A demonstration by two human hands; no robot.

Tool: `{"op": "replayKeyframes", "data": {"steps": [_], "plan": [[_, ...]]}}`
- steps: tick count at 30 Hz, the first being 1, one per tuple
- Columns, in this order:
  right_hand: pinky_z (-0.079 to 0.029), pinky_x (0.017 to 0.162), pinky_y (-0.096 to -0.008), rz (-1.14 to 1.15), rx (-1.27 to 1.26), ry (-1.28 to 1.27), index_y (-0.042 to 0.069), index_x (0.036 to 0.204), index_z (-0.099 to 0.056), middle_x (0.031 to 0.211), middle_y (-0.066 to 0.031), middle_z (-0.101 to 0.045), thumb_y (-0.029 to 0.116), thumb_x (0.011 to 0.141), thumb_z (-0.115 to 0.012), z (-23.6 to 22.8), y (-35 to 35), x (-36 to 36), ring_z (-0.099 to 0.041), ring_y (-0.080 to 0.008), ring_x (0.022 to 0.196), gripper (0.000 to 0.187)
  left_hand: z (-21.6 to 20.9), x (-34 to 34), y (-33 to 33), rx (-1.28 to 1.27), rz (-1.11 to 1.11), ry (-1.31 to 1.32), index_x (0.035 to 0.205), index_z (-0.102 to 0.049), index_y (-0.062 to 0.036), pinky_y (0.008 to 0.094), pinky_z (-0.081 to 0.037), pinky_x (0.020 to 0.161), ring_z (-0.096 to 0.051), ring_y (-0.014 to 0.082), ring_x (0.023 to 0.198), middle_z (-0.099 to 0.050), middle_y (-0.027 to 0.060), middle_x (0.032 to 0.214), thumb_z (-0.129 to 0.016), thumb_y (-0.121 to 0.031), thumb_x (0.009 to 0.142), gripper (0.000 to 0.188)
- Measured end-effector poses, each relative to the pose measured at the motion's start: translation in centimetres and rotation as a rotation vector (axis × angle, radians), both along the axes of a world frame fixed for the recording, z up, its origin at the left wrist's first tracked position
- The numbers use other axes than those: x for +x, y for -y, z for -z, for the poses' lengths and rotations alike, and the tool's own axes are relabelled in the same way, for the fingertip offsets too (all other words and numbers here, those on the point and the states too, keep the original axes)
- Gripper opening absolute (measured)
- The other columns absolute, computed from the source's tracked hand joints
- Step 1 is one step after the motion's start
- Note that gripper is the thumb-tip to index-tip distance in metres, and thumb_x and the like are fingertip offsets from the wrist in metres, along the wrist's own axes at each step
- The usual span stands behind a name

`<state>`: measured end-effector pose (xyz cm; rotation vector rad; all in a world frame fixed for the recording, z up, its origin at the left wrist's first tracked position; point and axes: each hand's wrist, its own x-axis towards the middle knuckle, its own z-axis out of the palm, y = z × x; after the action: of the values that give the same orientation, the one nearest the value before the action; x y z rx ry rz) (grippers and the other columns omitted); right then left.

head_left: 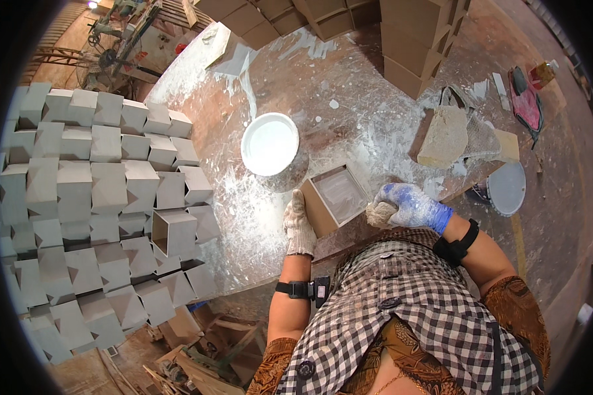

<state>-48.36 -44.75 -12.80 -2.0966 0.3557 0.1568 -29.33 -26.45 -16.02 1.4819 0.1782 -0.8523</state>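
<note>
An open-topped square box [321, 209] stands tilted at the table's near edge, brown outside and coated pale grey-white inside. My left hand [298, 224], in a whitish knit glove, grips its left side, with the thumb near the upper corner. Just right of the box is my right hand [415, 207], in a blue glove smeared with white. Its fingers are closed round a crumpled beige rag or sponge [379, 214], held apart from the box's right side. Beyond the box sits a round white tub [245, 146] of white paint [271, 145].
Stacked grey-coated boxes [109, 178] fill the left side. Plain brown boxes [412, 49] stand at the far edge. To the right are a pale rough block [443, 137], a grey round-lidded bucket [507, 189], a pink bag [526, 108] and a bottle [543, 74]. White smears cover the table [211, 118].
</note>
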Motion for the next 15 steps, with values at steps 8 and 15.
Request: {"op": "replayKeyframes", "data": {"steps": [8,15], "plan": [[-0.045,0.086,-0.0363,0.144,-0.071,-0.176,0.009,0.101,-0.061,0.098,-0.0136,-0.061,0.02,0.067,-0.066,-0.8,0.1,-0.1,-0.058,-0.0295,0.096,0.036,0.5,-0.1,0.0,-0.044,-0.05,-0.021,0.101,-0.057,-0.0036,0.0331,-0.054,0.061,-0.059,0.0178,0.075,-0.059,0.007,0.088,-0.061,-0.052,0.08,0.053],[-0.046,0.084,-0.0368,0.241,-0.14,-0.254,0.01,0.102,-0.06,0.1,-0.0129,-0.061,0.026,0.069,-0.066,2.6,1.0,-1.4,-0.058,-0.0291,0.096,0.037,0.3,0.0,0.0,0.026,-0.001,0.015,0.101,-0.057,-0.0028,0.0332,-0.054,0.058,-0.06,0.018,0.072,-0.06,0.0079,0.086,-0.055,-0.058,0.081,0.058]]}}
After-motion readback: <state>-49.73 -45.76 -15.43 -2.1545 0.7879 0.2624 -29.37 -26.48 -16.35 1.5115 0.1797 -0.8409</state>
